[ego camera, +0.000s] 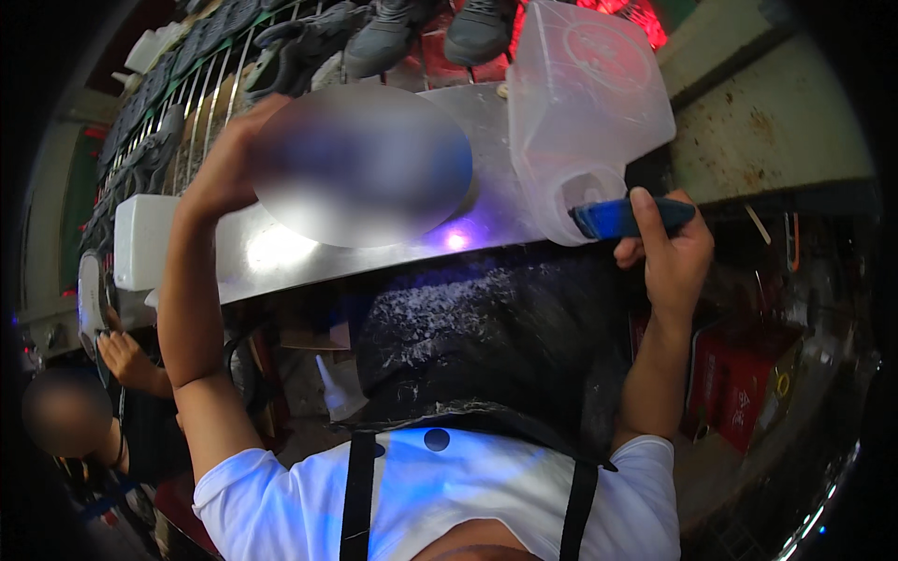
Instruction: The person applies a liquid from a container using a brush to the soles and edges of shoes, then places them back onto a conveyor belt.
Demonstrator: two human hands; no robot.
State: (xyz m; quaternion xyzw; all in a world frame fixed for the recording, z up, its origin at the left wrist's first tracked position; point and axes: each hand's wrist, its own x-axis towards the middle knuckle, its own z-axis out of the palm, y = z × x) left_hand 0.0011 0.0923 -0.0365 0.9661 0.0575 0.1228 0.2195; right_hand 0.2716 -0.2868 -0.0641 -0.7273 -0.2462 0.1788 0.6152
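In my right hand (670, 256) is a blue-handled brush (612, 219), its dark tip at the round mouth of a translucent plastic container (579, 98). The container lies tilted on a metal worktop (484, 112) with its mouth towards me. My left hand (245, 158) reaches over the worktop at the left. A blurred patch covers its fingers and whatever is at them; only bluish and pale tones show there.
Grey shoes (382, 38) stand on a metal rack behind the worktop. A white plastic container (144, 242) stands left. Beyond it, a co-worker's hand (130, 357) touches a light shoe sole (91, 301). Below are a nozzle bottle (337, 393) and red box (736, 386).
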